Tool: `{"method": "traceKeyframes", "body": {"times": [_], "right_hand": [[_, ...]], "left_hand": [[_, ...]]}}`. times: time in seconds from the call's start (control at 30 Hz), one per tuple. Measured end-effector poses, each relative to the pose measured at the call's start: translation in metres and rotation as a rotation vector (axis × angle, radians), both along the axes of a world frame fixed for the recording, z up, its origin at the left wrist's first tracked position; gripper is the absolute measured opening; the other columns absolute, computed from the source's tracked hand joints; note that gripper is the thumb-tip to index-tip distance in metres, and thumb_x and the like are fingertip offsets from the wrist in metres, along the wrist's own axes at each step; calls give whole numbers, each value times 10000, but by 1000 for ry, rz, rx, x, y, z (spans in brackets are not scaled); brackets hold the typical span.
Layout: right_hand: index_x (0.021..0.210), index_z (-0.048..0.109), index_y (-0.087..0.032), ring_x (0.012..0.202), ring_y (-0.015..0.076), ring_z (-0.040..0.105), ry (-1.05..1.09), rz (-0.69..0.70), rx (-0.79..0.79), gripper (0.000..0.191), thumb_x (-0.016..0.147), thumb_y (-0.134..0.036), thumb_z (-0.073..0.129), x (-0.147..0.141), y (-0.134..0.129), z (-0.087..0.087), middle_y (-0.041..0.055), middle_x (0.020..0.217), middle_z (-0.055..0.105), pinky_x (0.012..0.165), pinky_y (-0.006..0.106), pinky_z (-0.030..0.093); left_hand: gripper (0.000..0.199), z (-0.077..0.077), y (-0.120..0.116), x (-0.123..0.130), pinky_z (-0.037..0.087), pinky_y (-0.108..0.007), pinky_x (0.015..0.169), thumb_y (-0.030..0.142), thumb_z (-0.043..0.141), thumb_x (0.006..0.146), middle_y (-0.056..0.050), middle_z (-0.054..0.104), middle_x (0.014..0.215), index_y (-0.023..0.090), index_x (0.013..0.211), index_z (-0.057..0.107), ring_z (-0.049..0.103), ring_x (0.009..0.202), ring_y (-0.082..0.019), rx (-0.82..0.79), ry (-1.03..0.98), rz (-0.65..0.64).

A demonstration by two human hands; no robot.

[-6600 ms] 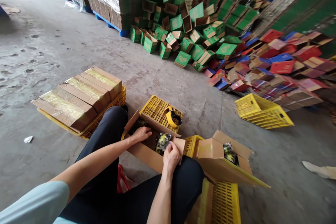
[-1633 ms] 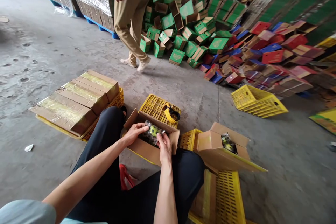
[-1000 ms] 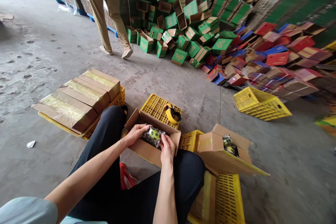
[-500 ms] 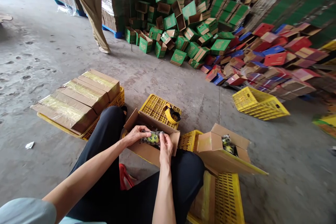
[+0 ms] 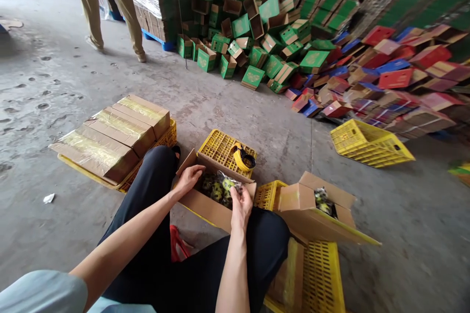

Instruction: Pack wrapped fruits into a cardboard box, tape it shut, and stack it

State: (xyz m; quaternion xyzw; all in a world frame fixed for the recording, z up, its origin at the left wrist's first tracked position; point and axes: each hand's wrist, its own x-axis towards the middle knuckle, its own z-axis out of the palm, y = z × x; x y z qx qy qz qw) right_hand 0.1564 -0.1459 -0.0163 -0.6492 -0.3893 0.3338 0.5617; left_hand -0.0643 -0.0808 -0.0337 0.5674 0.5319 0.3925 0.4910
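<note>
An uncovered cardboard box (image 5: 205, 208) sits between my knees, holding several yellow-green and black items (image 5: 217, 190) in clear plastic. My right hand (image 5: 241, 205) is closed on a clear plastic packet (image 5: 229, 184) with yellow-green contents, at the right part of the box opening. On the left side, my left hand (image 5: 189, 179) hovers over the box edge, its fingers loosely stretched and nothing visible in them. What exactly the packets contain is too small to tell.
A tape dispenser (image 5: 244, 157) lies on an upturned yellow crate (image 5: 216, 143). Taped cartons (image 5: 119, 124) fill a crate at left. Another open carton (image 5: 306, 208) with packets stands right. Beyond are a yellow crate (image 5: 370, 146), heaped green boxes (image 5: 253, 77) and a standing person's legs (image 5: 86, 5).
My left hand has let go of the packet and moved left. My right hand has shifted right with it, uncovering the box's contents. The person behind has stepped, showing both legs.
</note>
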Motion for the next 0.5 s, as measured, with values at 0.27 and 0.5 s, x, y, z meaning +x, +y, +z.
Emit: {"method": "traceKeyframes", "body": {"times": [0.27,0.5], "right_hand": [[1067,765,-147,888,263,735,-325,-83,-24,454,882,-533,614,-3,-3,1,154,1048,796,843,384,582],[846,716,-222,863,238,707,-491,40,-107,277,908,-471,612,-12,-11,-5,103,903,779,855,339,539]], "left_hand": [[612,-24,6,2,475,-402,1086,72,770,640,-189,684,1346,149,1246,738,651,1242,-361,-82,474,-181],[349,-30,15,7,512,-375,934,302,867,652,-164,773,1090,207,982,809,718,1057,-372,-146,558,-367]]}}
